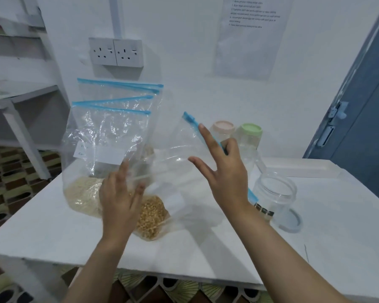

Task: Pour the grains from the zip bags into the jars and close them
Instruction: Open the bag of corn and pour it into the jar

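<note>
A clear zip bag holding yellow grains lies on the white table, its blue zip edge lifted up. My right hand grips that zip edge with curled fingers, thumb and forefinger stretched out. My left hand, blurred, hovers open with straight fingers over the bag's lower part. To the left stands a bag of pale grains, with more zip bags behind it. An open clear jar stands at the right, its lid flat beside it.
Two closed jars stand at the back, one with a pink lid and one with a green lid. A white tray lies behind the open jar. Wall sockets, a white shelf at the left and a blue door at the right surround the table.
</note>
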The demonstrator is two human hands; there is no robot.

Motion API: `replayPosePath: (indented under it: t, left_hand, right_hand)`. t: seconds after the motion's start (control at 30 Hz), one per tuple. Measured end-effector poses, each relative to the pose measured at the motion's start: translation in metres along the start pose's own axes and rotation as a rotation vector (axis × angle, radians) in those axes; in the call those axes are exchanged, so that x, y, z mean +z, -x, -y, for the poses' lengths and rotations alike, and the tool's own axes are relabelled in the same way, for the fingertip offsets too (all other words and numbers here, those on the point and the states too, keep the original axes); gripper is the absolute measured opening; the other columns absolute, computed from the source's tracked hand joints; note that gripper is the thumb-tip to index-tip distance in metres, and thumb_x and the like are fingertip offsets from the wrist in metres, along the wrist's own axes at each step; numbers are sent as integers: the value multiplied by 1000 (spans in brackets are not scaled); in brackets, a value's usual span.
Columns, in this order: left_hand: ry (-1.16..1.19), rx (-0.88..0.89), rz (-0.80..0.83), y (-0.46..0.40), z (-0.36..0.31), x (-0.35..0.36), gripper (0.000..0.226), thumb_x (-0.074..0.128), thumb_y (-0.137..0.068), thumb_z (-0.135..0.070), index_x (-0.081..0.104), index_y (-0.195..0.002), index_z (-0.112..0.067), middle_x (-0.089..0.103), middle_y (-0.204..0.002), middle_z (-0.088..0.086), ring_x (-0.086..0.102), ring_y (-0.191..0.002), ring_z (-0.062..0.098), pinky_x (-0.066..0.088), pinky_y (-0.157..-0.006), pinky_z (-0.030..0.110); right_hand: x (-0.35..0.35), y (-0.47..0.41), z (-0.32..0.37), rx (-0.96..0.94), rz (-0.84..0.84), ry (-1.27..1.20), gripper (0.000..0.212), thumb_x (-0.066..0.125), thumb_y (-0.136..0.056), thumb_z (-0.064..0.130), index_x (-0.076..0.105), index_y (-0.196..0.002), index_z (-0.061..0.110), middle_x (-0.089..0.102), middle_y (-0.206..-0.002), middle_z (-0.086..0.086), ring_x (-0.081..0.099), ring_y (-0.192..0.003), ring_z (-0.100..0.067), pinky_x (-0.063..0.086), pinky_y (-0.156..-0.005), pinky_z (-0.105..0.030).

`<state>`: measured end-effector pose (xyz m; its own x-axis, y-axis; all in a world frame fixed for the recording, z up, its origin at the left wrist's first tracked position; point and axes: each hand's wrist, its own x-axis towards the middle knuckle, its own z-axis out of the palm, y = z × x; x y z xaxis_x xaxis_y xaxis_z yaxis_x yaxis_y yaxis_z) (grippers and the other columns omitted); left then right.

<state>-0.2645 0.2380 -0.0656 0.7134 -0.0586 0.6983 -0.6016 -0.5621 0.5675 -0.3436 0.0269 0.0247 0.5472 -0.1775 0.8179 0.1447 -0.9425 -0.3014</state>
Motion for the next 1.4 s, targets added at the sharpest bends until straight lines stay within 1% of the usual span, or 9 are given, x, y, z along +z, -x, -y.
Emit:
replayPosePath:
  t: [0.13, 0.27, 0.43, 0.73, 0.87, 1.03, 1.27, 1.33, 1.4]
  left_hand:
    - [-41, -176, 61, 31, 28, 0, 69, 21, -94, -71, 13, -154, -38, 48, -124, 9, 34, -130, 26, 3, -120, 55]
    - [-4, -160, 62, 19, 40, 4, 63, 21, -92, -74, 17, -149, -46, 35, -106, 1, 32, -107, 21, 32, -104, 57]
    - [59, -114, 50, -3, 39, 0, 72, 18, -83, -85, 19, -144, -46, 28, -110, -2, 21, -106, 8, 14, -103, 40]
    - [26, -13, 66, -34, 25, -1, 64, 34, -88, -73, 30, -143, -39, 31, -110, -4, 32, -110, 20, 19, -103, 37]
    - [89, -243, 38, -18, 25, 6, 80, 58, -79, -71, 31, -146, -38, 29, -123, 0, 26, -116, 12, 22, -105, 38]
    - [183, -496, 64, -1, 25, 6, 110, 61, -62, -83, 17, -150, -34, 28, -142, 17, 28, -132, 30, 25, -110, 51]
    - [573, -526, 20, -19, 32, -4, 54, 74, -74, -40, 53, -124, -32, 55, -102, -4, 55, -87, 6, 50, -82, 24]
    - [718, -549, -33, -25, 33, -1, 57, 72, -82, -26, 48, -134, -28, 56, -108, -2, 57, -91, 4, 48, -83, 14]
    - [740, -562, -42, -22, 36, 6, 62, 74, -82, -30, 42, -133, -45, 55, -125, -1, 56, -113, 9, 47, -95, 27]
  right_hand:
    - [0, 5, -3, 21, -32, -11, 67, 63, -93, 49, 31, -151, 39, 32, -90, 1, 33, -67, -15, 46, -46, -32]
    - [-1, 9, 3, 20, -27, -25, 67, 61, -94, 49, 29, -151, 38, 32, -90, 1, 33, -67, -15, 47, -47, -30]
    - [-10, 3, 7, 16, -74, -42, 67, 64, -93, 45, 32, -151, 35, 37, -89, -2, 37, -67, -17, 48, -49, -30]
    - [-23, 9, -2, 79, -170, -96, 69, 69, -91, 37, 33, -150, 35, 38, -89, -2, 36, -67, -15, 40, -60, -21]
    - [-18, 21, -2, 106, -168, -92, 67, 70, -90, 35, 36, -148, 31, 40, -89, -2, 37, -67, -16, 38, -61, -15]
    - [-15, 27, -3, 145, -177, -99, 65, 71, -89, 35, 41, -146, 31, 39, -89, 1, 37, -65, -14, 36, -61, -7]
    - [-16, 26, -6, 163, -168, -106, 64, 68, -90, 37, 38, -147, 32, 41, -88, -3, 38, -64, -15, 37, -62, -8]
    - [-15, 26, -6, 168, -166, -102, 65, 66, -91, 39, 37, -148, 32, 42, -89, -4, 39, -65, -16, 38, -63, -10]
    - [-15, 26, -5, 177, -155, -118, 65, 65, -91, 41, 34, -148, 36, 42, -89, -4, 40, -67, -16, 39, -64, -11]
